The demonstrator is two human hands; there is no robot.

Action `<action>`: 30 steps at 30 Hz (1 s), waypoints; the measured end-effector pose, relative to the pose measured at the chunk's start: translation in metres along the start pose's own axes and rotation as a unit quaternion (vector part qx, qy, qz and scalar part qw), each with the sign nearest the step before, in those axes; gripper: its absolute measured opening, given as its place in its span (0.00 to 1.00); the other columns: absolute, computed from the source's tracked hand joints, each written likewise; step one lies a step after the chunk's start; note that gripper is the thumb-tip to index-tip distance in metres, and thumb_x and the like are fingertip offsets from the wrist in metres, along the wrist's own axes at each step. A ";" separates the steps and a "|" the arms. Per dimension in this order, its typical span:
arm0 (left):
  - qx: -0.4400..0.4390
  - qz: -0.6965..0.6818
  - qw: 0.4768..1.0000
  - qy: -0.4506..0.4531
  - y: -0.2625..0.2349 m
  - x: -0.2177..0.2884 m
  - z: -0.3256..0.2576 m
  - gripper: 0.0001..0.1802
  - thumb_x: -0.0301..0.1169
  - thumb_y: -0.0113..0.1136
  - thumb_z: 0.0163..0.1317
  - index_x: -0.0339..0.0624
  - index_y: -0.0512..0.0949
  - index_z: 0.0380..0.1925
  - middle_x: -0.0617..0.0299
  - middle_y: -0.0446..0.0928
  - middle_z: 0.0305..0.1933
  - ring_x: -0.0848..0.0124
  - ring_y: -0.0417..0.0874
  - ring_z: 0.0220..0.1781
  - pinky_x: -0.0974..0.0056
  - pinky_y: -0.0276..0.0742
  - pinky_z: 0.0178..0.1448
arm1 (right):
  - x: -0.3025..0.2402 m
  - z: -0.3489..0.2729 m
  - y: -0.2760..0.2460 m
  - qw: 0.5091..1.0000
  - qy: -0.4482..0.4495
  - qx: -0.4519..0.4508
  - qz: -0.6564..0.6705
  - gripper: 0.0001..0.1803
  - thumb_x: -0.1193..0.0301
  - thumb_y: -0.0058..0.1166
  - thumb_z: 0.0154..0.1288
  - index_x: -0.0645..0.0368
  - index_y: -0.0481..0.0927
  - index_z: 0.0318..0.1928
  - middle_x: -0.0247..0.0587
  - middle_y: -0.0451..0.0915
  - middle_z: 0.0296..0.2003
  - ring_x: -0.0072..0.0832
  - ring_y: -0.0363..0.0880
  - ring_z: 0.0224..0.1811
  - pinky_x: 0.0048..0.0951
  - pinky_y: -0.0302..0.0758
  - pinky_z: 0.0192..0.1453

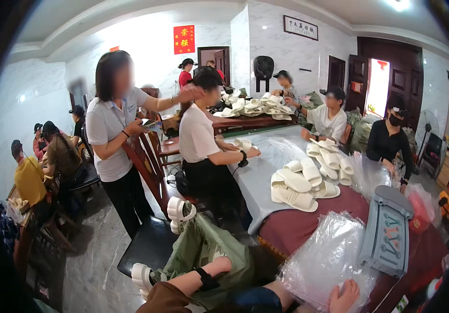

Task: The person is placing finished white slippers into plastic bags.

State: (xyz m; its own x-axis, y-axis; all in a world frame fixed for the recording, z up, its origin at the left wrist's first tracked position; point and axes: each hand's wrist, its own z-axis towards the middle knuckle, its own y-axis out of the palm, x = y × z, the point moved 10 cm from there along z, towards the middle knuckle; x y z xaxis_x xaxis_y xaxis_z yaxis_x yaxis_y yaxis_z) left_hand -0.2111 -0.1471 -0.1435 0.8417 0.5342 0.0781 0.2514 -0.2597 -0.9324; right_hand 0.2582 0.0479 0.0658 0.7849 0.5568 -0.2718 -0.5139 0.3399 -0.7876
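My left forearm, in a brown sleeve with a black wristband, reaches into a green woven sack (211, 245). Only the back part of my left hand (220, 265) shows at the sack's mouth; its fingers are hidden inside. My right hand (344, 297) lies with fingers apart on a stack of clear plastic bags (321, 253) at the table's near edge; it grips nothing that I can see. Two chunky white shoe soles (181, 214) stick out at the sack's left side, by a black chair seat (146, 245).
Cream slippers (297, 182) are heaped on the table, its near part under a dark red cloth (287, 227). A grey plastic case (389, 232) stands right of the bags. Across the table a co-worker (203, 125) handles a slipper; another person (117, 120) stands behind a wooden chair (149, 167).
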 end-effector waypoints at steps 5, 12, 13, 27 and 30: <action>0.082 0.082 0.989 -0.089 -0.097 0.017 -0.054 0.10 0.35 0.59 0.54 0.50 0.88 0.30 0.56 0.86 0.38 0.59 0.88 0.42 0.53 0.80 0.39 | -0.003 0.001 -0.002 1.000 0.002 -0.001 -0.004 0.27 0.56 0.59 0.64 0.64 0.79 0.55 0.56 0.78 0.55 0.53 0.70 0.62 0.53 0.63 0.68; 0.156 0.117 0.973 -0.124 -0.146 0.035 -0.086 0.08 0.33 0.60 0.54 0.52 0.88 0.27 0.57 0.87 0.35 0.61 0.88 0.39 0.52 0.79 0.35 | -0.007 0.007 -0.004 1.000 -0.023 0.019 -0.009 0.26 0.56 0.59 0.64 0.65 0.80 0.53 0.56 0.79 0.54 0.53 0.71 0.61 0.53 0.65 0.66; 0.131 0.103 0.982 -0.088 -0.154 0.055 -0.095 0.08 0.33 0.60 0.54 0.50 0.88 0.28 0.55 0.87 0.36 0.60 0.88 0.40 0.51 0.80 0.36 | -0.007 0.006 -0.004 1.000 -0.023 0.016 -0.009 0.26 0.56 0.59 0.64 0.65 0.80 0.53 0.56 0.79 0.54 0.53 0.71 0.61 0.53 0.65 0.66; 0.269 -0.026 0.941 0.202 -0.253 0.191 -0.060 0.24 0.45 0.66 0.55 0.42 0.75 0.46 0.50 0.77 0.47 0.50 0.81 0.48 0.50 0.79 0.47 | 0.014 0.005 0.022 0.998 0.044 0.011 0.033 0.24 0.62 0.62 0.57 0.62 0.78 0.51 0.50 0.74 0.57 0.52 0.67 0.63 0.52 0.59 0.69; 0.331 -0.099 0.922 0.176 -0.272 0.181 0.019 0.35 0.46 0.67 0.56 0.40 0.71 0.60 0.41 0.71 0.64 0.44 0.76 0.60 0.47 0.74 0.61 | 0.008 0.011 0.013 0.998 0.034 0.010 0.051 0.24 0.62 0.62 0.58 0.62 0.78 0.51 0.51 0.74 0.57 0.51 0.67 0.63 0.51 0.59 0.69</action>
State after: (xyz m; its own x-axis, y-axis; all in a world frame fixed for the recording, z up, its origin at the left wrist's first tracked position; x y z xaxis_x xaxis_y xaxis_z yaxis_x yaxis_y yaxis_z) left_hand -0.1360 0.0354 0.1175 0.9427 0.1935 0.2716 0.1692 0.4244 -0.8895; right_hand 0.2542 0.0649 0.0593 0.7494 0.5363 -0.3884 -0.5991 0.2994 -0.7426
